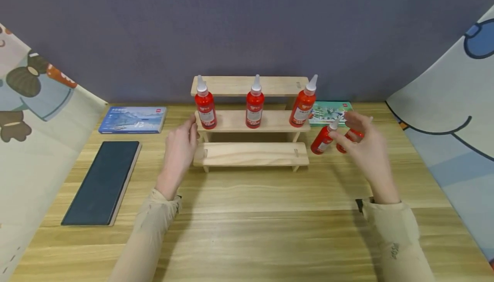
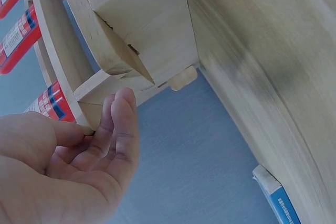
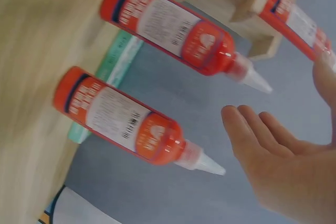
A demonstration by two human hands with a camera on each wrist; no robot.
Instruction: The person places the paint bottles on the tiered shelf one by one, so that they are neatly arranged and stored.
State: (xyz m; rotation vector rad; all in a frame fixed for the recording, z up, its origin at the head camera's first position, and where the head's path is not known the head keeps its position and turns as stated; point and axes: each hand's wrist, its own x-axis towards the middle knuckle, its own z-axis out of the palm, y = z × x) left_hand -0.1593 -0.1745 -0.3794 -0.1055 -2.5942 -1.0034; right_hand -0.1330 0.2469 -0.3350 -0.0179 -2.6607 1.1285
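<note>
The red bottle (image 1: 321,144) just beside the rack stands up on the worktop (image 1: 247,230), with another red bottle (image 3: 118,116) next to it. They are tall and thin, so a bump from the right hand (image 1: 366,150) could tip them; that hand is open near their tops and holds nothing. Each has a white label and a pointy, whitish tip. The left hand (image 1: 178,147) pinches the end of the wooden rack (image 1: 252,157). A tug there could shake the three red bottles (image 1: 254,109) on its middle step.
</note>
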